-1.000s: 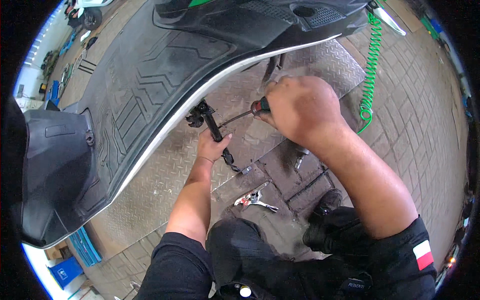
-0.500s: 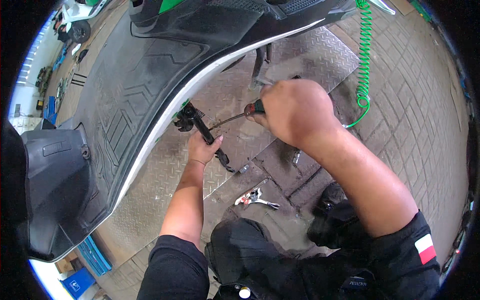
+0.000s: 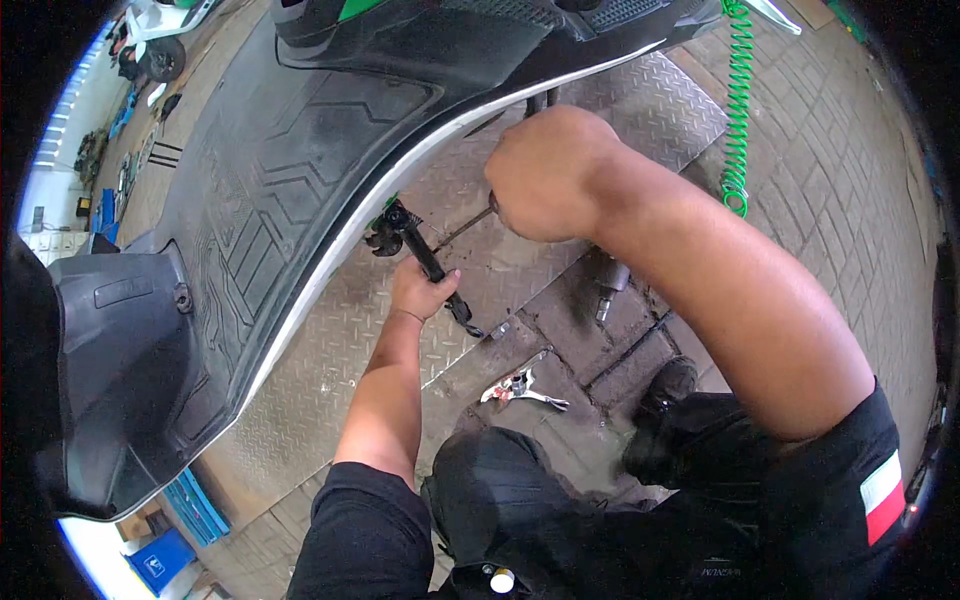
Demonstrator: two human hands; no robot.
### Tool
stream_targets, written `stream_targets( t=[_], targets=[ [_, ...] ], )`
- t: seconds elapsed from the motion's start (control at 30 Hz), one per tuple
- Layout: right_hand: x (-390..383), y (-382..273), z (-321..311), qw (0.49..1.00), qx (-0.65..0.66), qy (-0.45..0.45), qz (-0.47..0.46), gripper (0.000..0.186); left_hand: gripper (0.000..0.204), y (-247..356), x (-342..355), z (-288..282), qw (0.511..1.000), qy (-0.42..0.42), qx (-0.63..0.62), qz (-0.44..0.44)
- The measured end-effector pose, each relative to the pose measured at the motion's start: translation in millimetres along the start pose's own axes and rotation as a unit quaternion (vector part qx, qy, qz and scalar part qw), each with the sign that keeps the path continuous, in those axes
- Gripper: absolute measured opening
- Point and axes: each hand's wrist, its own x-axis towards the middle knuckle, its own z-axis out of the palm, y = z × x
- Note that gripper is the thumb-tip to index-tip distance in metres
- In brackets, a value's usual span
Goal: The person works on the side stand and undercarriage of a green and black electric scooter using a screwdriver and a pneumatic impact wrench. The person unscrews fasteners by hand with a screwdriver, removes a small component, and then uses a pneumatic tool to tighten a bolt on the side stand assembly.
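My left hand (image 3: pixel 423 288) is closed round the black side stand (image 3: pixel 428 258), which hangs from the underside of a scooter (image 3: pixel 330 160). The thumb lies across the stand's lower half. My right hand (image 3: pixel 552 175) is a closed fist on a screwdriver (image 3: pixel 466 230), to the right of the stand. Only the thin shaft shows, slanting down to the left with its tip at the stand, close above my left fingers. The fist hides nearly all the handle. Whether the tip sits in a spring or a gap there, I cannot tell.
Beneath the stand lies a diamond-patterned metal plate (image 3: pixel 310 400). Pliers with pale handles (image 3: pixel 522 388) rest on the paving near my knee. A grey tool with a socket end (image 3: pixel 608 290) lies below my right forearm. A green coiled hose (image 3: pixel 738 100) hangs at the right.
My right fist has moved up and slightly left, turning over the screwdriver so its handle is now hidden. My left hand keeps its hold on the stand. The whole view has shifted slightly.
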Motion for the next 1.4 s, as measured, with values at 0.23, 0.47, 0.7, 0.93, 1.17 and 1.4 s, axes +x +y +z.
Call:
stream_targets(
  t=[0.23,0.47,0.7,0.93,1.17,1.4],
  targets=[
    [-4.4,-3.0,22.0,0.999,-0.024,0.035,-0.013,0.021,0.039,-3.5,0.5,-1.2,1.0,-0.019,-0.001,-0.014],
    [-21.4,-0.4,43.9,0.997,0.005,0.082,0.008,0.019,0.042,-7.5,0.6,2.2,1.0,0.017,0.009,-0.002],
    [-27.1,1.6,62.2,0.995,0.063,0.049,0.056,0.019,0.046,-29.8,2.4,-1.9,0.991,0.062,0.055,0.101],
    [-30.0,6.7,83.4,0.994,0.083,0.049,0.053,0.021,0.056,-40.7,6.3,-1.4,0.99,0.033,0.081,0.109],
    [-34.5,-1.6,88.4,0.987,0.12,0.078,0.079,0.017,0.076,-52.6,10.3,-0.4,0.979,0.07,0.061,0.181],
    [-38.1,-13.6,112.8,0.986,0.137,0.037,0.092,0.02,0.083,-61.2,12.7,-12.4,0.984,0.03,0.069,0.159]
  ],
)
